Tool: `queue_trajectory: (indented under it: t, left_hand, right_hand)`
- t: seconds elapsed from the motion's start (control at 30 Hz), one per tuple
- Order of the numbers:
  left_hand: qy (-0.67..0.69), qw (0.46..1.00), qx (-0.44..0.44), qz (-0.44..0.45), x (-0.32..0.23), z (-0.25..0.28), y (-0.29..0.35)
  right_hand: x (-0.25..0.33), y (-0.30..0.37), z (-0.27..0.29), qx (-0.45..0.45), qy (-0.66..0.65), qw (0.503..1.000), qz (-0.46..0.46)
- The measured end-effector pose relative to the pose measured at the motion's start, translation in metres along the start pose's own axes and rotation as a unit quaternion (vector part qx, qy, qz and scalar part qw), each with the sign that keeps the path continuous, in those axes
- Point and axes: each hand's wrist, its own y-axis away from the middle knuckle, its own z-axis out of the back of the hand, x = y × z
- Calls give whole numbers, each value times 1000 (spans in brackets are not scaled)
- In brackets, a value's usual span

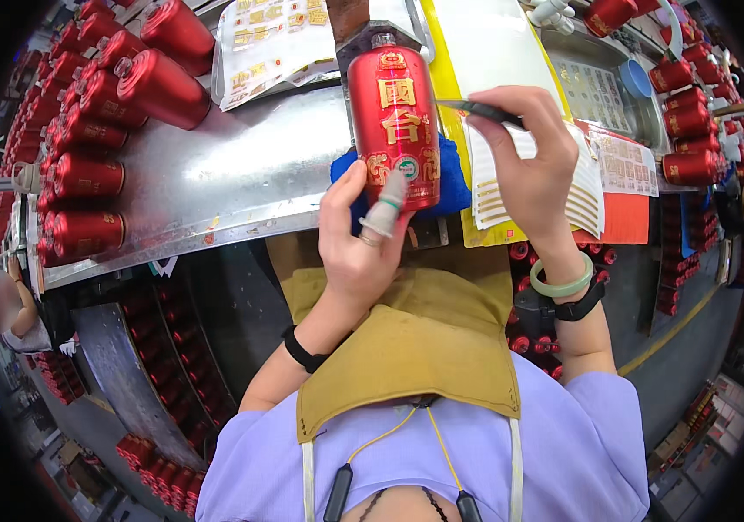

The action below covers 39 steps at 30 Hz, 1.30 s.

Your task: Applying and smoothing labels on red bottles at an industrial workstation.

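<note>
A glossy red bottle point(394, 74) with gold characters and a small round green-and-white emblem lies on a blue cloth point(454, 174), its neck pointing away from me. My left hand point(350, 244) grips the bottle's near end. The thumb, in a pale finger cot point(383, 209), presses near the emblem, while the fingers curl round the left side and partly out of sight. My right hand point(537, 161) pinches dark, slim tweezers point(492, 112), their tip pointing left, close to the bottle's right side. I cannot tell whether the tip touches it.
Many red bottles point(163, 87) crowd the metal table point(215, 165) on the left. Sheets of gold decals point(272, 39) lie at the back. Right of the bottle are white strips point(563, 196) on a yellow board point(476, 237). More bottles point(690, 122) and a blue cup point(636, 78) stand far right.
</note>
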Motion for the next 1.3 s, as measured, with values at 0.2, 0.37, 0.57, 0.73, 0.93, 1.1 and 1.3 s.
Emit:
queue_trajectory:
  t: [0.2,0.37,0.57,0.73,0.93,1.1,1.3]
  left_hand:
    - [87,993,-25,78,0,-2,-18]
    - [63,989,35,132,7,5,-10]
    - [77,986,72,128,23,3,0]
    - [38,996,26,73,2,7,-23]
    - [64,990,39,121,9,8,-12]
    - [72,988,70,120,16,8,-11]
    - [80,986,93,113,15,16,-14]
  right_hand:
    - [26,30,-2,235,-34,959,156]
    - [-17,-11,-8,22,143,975,170]
    - [20,22,-12,178,-7,968,177]
    - [-8,-1,-15,46,123,971,198]
    - [1,8,-24,76,4,990,122]
    - [-2,30,-26,84,14,971,224]
    - [-22,-3,-24,20,55,989,139]
